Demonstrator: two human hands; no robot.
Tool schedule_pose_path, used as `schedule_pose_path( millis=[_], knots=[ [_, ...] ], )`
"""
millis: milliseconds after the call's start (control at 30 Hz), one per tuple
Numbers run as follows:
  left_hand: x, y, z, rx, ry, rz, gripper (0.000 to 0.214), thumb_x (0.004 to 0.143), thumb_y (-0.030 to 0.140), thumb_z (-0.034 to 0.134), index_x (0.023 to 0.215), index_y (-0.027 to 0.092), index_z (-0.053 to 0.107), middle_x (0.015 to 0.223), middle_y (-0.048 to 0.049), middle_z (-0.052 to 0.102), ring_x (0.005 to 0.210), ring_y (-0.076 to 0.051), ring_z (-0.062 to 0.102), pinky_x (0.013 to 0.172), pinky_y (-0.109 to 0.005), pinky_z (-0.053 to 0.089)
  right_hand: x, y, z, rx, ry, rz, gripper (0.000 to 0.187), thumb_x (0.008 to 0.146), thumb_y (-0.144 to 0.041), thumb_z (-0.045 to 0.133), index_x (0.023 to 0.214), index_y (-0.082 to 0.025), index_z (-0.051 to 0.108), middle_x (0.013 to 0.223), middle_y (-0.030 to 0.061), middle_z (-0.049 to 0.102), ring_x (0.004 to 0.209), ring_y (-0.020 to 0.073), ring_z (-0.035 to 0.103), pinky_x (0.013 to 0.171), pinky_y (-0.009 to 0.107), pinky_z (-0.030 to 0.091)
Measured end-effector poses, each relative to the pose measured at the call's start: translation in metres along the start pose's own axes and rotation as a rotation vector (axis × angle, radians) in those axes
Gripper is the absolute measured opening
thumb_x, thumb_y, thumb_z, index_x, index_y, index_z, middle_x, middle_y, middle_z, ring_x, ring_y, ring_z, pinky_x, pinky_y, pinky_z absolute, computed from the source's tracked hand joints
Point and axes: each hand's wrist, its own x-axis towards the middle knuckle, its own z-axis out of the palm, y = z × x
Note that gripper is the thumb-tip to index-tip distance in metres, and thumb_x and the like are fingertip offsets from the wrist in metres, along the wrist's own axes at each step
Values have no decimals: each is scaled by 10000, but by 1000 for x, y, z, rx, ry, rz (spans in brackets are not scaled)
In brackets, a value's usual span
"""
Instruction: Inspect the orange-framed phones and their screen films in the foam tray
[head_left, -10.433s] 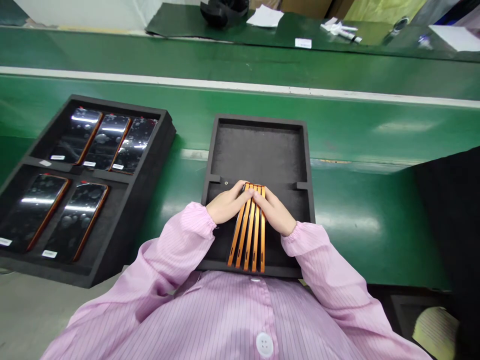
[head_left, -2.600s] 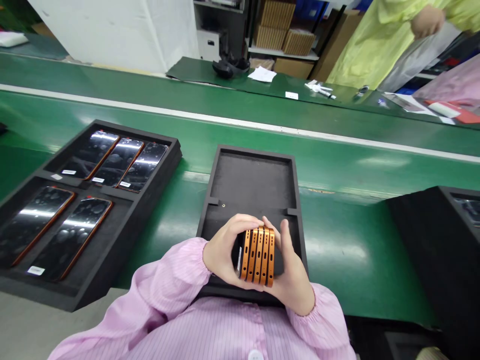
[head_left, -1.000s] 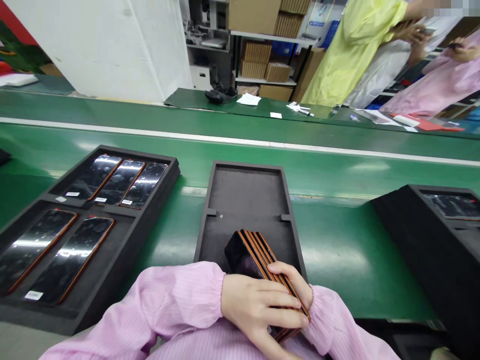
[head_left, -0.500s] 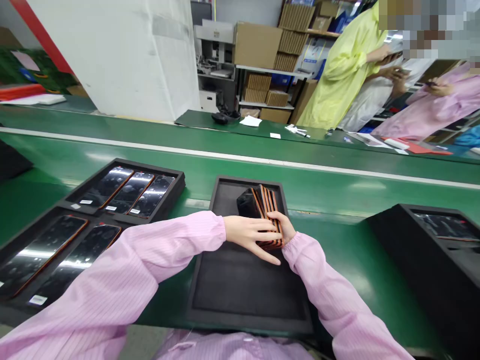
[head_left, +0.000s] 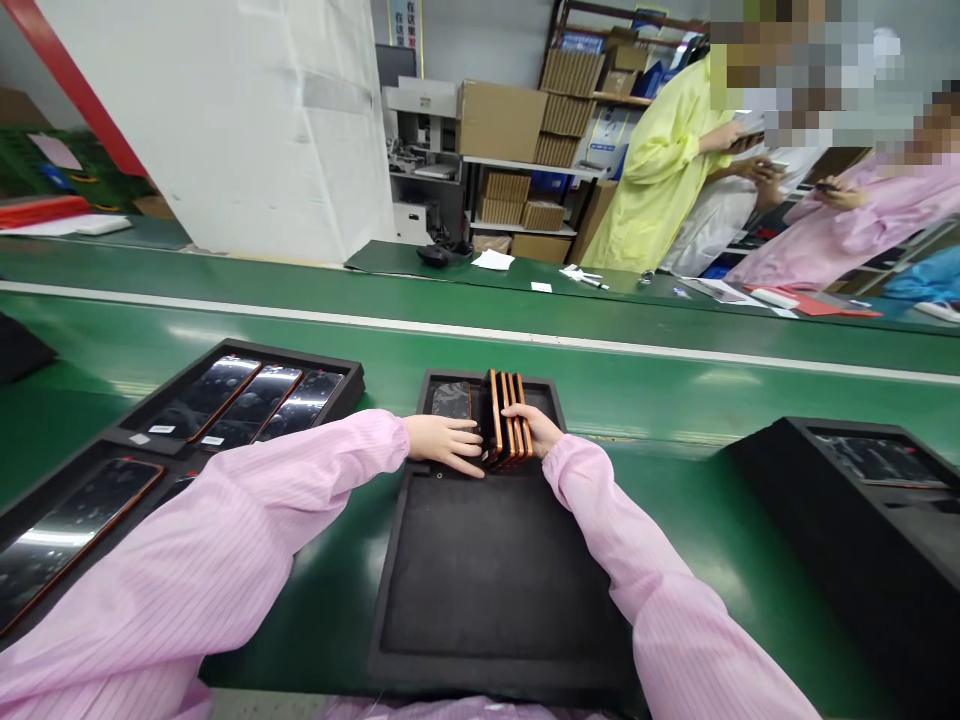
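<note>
A black foam tray (head_left: pixel 502 580) lies in front of me. My right hand (head_left: pixel 537 430) grips a stack of phone screens (head_left: pixel 507 418) with orange edges, standing on their sides over the tray's far part. One dark phone screen (head_left: pixel 451 400) lies flat in the tray's far left corner. Just at its near end is my left hand (head_left: pixel 448 442), palm down with fingers stretched and apart, the fingertips close to the stack. Whether they touch the stack or the flat screen I cannot tell.
To the left, another black foam tray (head_left: pixel 358 380) carries several phone screens in slots. A tall stack of black trays (head_left: pixel 795 500) stands at right on the green bench (head_left: pixel 675 400). Papers and pens lie along the far side. Several people stand beyond, handling small objects.
My left hand has come off the stack and moved left. A screen now lies flat at the tray's far left. The held stack has shifted left and stands straighter.
</note>
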Motion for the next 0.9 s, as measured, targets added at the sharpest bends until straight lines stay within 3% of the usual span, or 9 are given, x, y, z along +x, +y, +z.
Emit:
schedule_pose_path(
  millis=[133,300,467,700,800,900],
  knots=[
    [0,0,0,11,-36,-87,780,548,89,647,1310,230,564,1257,-128,629,1257,-300,509,1152,-465,297,1,-11,-4,-24,36,72,103,902,-215,558,899,-117,588,662,6,647,553,126,606,636,286,552],
    [3,-2,-2,23,-33,-207,797,472,209,720,1257,149,600,1307,-184,597,1258,-364,493,1166,-541,228,-2,-14,-4,-45,52,93,37,848,-152,590,862,-119,581,651,29,651,592,151,623,676,307,560],
    [11,-2,-13,52,-34,-260,709,544,374,731,1203,131,634,1210,-192,639,1182,-368,532,1138,-568,231,-7,-12,0,-65,62,75,67,785,-86,562,829,-137,560,639,43,647,609,171,633,697,324,567],
    [40,1,-22,91,20,-364,269,743,295,600,947,146,693,986,-143,662,1017,-295,578,971,-442,389,-20,-30,-18,-184,168,4,242,728,4,566,898,-160,514,612,-28,585,542,134,595,592,282,552],
    [54,1,-15,79,40,-418,260,812,294,548,976,143,683,1016,-143,659,1013,-285,584,917,-416,412,-32,-42,-31,-240,212,-33,367,703,-7,606,1025,-166,527,627,-34,584,519,135,579,555,274,536],
    [66,5,-4,47,45,-475,295,845,323,540,1044,143,663,1031,-131,665,993,-277,603,868,-399,430,-49,-55,-43,-286,282,-89,664,669,-9,679,1262,-212,459,728,-43,626,535,120,583,545,240,510]
  ],
)
